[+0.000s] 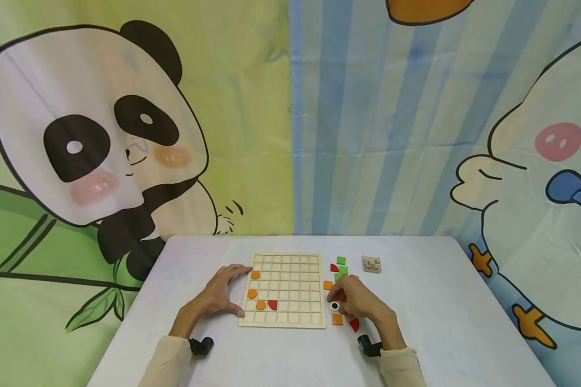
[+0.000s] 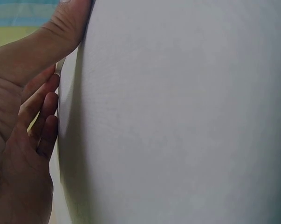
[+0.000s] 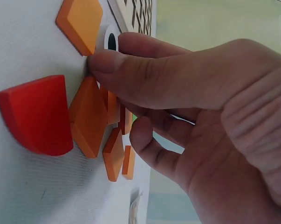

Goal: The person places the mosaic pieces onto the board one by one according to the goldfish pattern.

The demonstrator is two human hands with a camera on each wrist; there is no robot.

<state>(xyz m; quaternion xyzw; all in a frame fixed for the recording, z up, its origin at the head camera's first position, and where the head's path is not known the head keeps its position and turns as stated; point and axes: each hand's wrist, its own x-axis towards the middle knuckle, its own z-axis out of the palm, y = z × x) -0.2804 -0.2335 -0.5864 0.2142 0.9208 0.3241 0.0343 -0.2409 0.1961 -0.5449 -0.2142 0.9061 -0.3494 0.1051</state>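
A pale wooden grid board [image 1: 282,325] lies on the white table. On its left side sit orange round pieces [image 1: 252,293] and a red quarter-circle piece [image 1: 272,305]. My left hand [image 1: 218,291] spreads along the board's left edge, thumb at the near corner and fingertips at the upper part. Right of the board, my right hand [image 1: 360,299] pinches a white disc with a black centre [image 3: 111,41] between thumb and index finger. Around that hand lie orange square pieces [image 3: 89,116] and a red quarter-circle [image 3: 37,114]; some are partly hidden by the fingers.
Green squares [image 1: 341,260] and another red piece [image 1: 334,267] lie beyond the right hand. Farther right is a small patterned card or block [image 1: 372,264]. A curtain with a printed panda [image 1: 77,70] hangs behind the table.
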